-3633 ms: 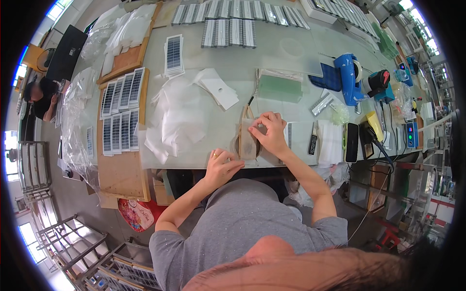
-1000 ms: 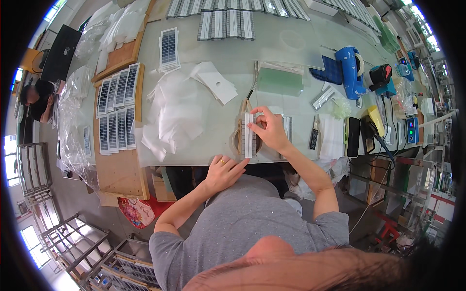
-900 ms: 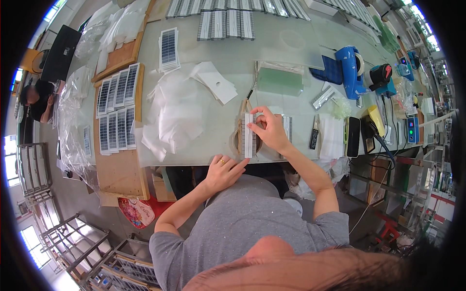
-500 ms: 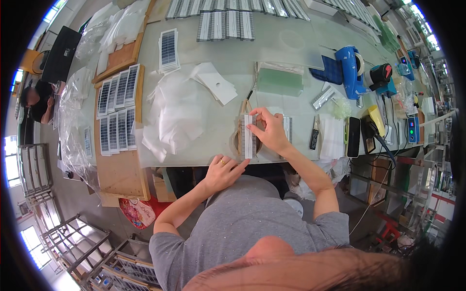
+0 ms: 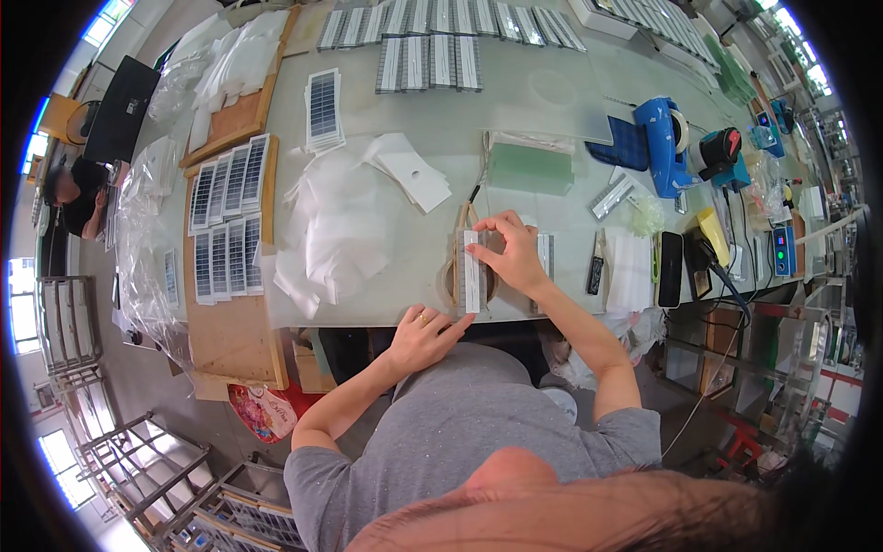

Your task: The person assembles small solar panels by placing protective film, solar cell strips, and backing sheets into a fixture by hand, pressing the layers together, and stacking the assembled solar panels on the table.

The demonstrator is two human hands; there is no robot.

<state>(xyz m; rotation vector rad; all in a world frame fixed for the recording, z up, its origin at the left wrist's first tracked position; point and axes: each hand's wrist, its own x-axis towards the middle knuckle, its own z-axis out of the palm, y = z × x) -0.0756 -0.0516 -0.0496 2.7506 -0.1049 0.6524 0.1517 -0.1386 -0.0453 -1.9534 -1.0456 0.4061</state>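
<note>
Far L: co-worker [image 5: 83,195], dark top, then crumpled clear film [image 5: 147,207] along the L side of the tabletop [image 5: 409,262]. Next, wood board [image 5: 235,340] w/ two rows of white-edged dark panels [image 5: 219,267]; a few more stacked beyond. Then loose pile of white sheets [image 5: 340,230], white cards [image 5: 411,173] fanned just past it.

L hand [image 5: 423,340]: near tabletop's front edge, fingers loosely bent, nothing clasped that I can see; index tip touching near end of the striped strip [image 5: 472,281]. Strip lies lengthwise btwn the hands, close to front edge, w/ a wood piece partly showing under/beside it. R hand [image 5: 515,253]: thumb + index on strip's far end; can't tell if pinching or only pressing.

Beyond R hand, green sheets [image 5: 529,168]. Further R: black-handled cutter [image 5: 595,267], white cloth [image 5: 629,271], blue tape dispenser [image 5: 662,152], black phone [image 5: 670,270], blue ctrl box [image 5: 784,251], display lit.
</note>
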